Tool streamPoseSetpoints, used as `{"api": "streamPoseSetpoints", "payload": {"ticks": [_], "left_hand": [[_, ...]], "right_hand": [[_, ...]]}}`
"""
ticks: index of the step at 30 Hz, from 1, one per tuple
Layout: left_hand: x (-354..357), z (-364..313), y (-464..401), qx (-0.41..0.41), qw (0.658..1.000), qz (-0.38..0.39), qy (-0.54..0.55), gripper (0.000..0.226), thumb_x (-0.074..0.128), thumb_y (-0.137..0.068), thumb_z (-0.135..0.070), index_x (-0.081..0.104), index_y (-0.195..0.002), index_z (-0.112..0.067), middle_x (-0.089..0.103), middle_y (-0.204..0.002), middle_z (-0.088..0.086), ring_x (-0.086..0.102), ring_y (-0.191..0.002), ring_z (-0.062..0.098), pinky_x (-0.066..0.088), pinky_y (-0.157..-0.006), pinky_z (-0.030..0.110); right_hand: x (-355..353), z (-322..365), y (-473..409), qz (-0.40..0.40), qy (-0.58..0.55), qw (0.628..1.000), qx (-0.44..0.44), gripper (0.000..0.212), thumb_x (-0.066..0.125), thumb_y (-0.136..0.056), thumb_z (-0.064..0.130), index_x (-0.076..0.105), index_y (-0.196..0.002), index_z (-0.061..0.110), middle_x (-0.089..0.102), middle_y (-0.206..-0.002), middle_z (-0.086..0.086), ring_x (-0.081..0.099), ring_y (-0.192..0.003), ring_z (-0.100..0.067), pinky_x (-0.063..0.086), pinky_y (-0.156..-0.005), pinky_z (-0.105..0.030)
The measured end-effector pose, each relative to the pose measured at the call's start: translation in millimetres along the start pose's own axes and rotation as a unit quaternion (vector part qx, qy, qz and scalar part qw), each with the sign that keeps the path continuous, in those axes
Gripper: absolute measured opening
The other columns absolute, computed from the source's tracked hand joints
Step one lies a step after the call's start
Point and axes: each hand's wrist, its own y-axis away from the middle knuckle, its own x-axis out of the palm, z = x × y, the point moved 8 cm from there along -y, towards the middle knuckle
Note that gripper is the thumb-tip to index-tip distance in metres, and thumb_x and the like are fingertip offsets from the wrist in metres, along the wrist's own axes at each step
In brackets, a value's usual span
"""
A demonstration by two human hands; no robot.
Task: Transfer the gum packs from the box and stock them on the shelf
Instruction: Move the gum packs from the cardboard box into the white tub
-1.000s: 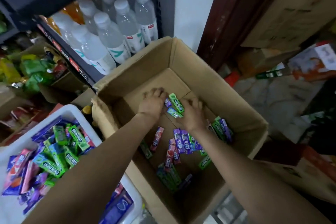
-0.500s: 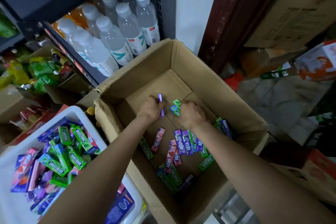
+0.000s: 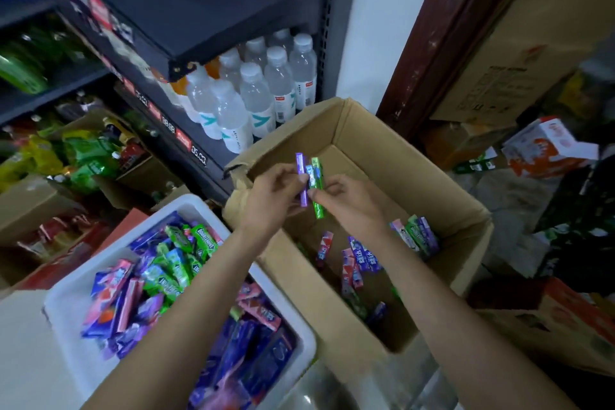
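An open cardboard box [image 3: 392, 156] stands at the centre, with several loose gum packs [image 3: 362, 256] on its floor. Both hands are raised above the box's left side. My left hand [image 3: 269, 199] pinches a purple gum pack [image 3: 302, 183]. My right hand [image 3: 346, 203] grips a green gum pack [image 3: 317, 189] with a blue one against it. To the lower left, a white tray [image 3: 66, 296] holds a heap of green, purple, pink and blue gum packs [image 3: 156, 273].
A dark shelf unit [image 3: 206, 10] rises behind the box, with water bottles [image 3: 253, 100] on one level and green snack bags [image 3: 83, 156] lower left. Cardboard boxes [image 3: 519, 53] and a red-white carton [image 3: 545, 146] crowd the right.
Both hands have lifted out of the box, each bringing gum packs up from the box floor. The view has tilted upward toward the shelf.
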Motion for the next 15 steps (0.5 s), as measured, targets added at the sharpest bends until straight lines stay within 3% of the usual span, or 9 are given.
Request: {"api": "streamPoseSetpoints", "payload": {"ticks": [3, 5, 8, 10, 12, 15], "left_hand": [[-53.1, -7.6, 38.5, 0.034, 0.999, -0.001, 0.005, 0.011, 0.056, -0.093, -0.007, 0.061, -0.102, -0.008, 0.063, -0.079, 0.003, 0.062, -0.061, 0.001, 0.054, -0.057, 0.017], [-92.3, -2.4, 62.2, 0.028, 1.000, 0.009, 0.000, 0.008, 0.057, -0.092, -0.008, 0.061, -0.098, -0.011, 0.064, -0.079, 0.005, 0.064, -0.062, 0.005, 0.053, -0.058, 0.019], [-151.2, 12.2, 88.7, 0.030, 0.998, -0.003, -0.061, 0.010, 0.064, -0.088, -0.012, 0.060, -0.086, -0.020, 0.063, -0.074, 0.003, 0.065, -0.063, 0.013, 0.054, -0.065, 0.031], [-184.8, 23.5, 100.3, 0.045, 0.985, -0.031, -0.164, 0.014, 0.069, -0.084, -0.014, 0.056, -0.082, -0.019, 0.060, -0.072, -0.003, 0.058, -0.066, 0.012, 0.046, -0.069, 0.030], [-209.7, 35.7, 111.7, 0.056, 0.958, -0.050, -0.275, 0.016, 0.070, -0.084, -0.018, 0.057, -0.091, -0.013, 0.059, -0.081, -0.003, 0.055, -0.074, 0.012, 0.038, -0.069, 0.023], [-229.9, 64.7, 120.7, 0.053, 0.912, -0.028, -0.406, 0.025, 0.068, -0.086, -0.022, 0.059, -0.105, -0.008, 0.065, -0.097, 0.007, 0.060, -0.088, 0.024, 0.042, -0.072, 0.030]], "right_hand": [[51.1, 26.6, 30.6, -0.006, -0.036, 0.999, -0.030, 0.030, 0.068, -0.065, 0.043, 0.065, -0.083, 0.019, 0.064, -0.073, 0.004, 0.061, -0.073, -0.015, 0.049, -0.079, -0.045], [91.2, 36.8, 50.4, 0.007, -0.053, 0.998, -0.040, 0.023, 0.071, -0.069, 0.036, 0.065, -0.085, 0.019, 0.062, -0.072, 0.004, 0.058, -0.071, -0.013, 0.048, -0.077, -0.043], [142.5, 41.5, 76.5, 0.001, -0.032, 0.998, -0.050, 0.022, 0.073, -0.071, 0.030, 0.063, -0.088, 0.019, 0.063, -0.070, 0.005, 0.059, -0.071, -0.013, 0.047, -0.073, -0.039], [170.6, 39.2, 91.6, 0.008, 0.031, 0.999, -0.032, 0.032, 0.073, -0.069, 0.035, 0.061, -0.089, 0.014, 0.059, -0.070, 0.003, 0.056, -0.069, -0.015, 0.045, -0.069, -0.036], [194.1, 33.0, 103.9, 0.022, 0.152, 0.988, -0.020, 0.037, 0.071, -0.071, 0.035, 0.058, -0.092, 0.007, 0.053, -0.072, -0.003, 0.050, -0.070, -0.019, 0.042, -0.066, -0.039], [216.7, 22.6, 119.5, 0.031, 0.319, 0.947, -0.027, 0.032, 0.067, -0.078, 0.030, 0.054, -0.095, 0.007, 0.050, -0.085, -0.009, 0.054, -0.084, -0.026, 0.036, -0.067, -0.033]]}}
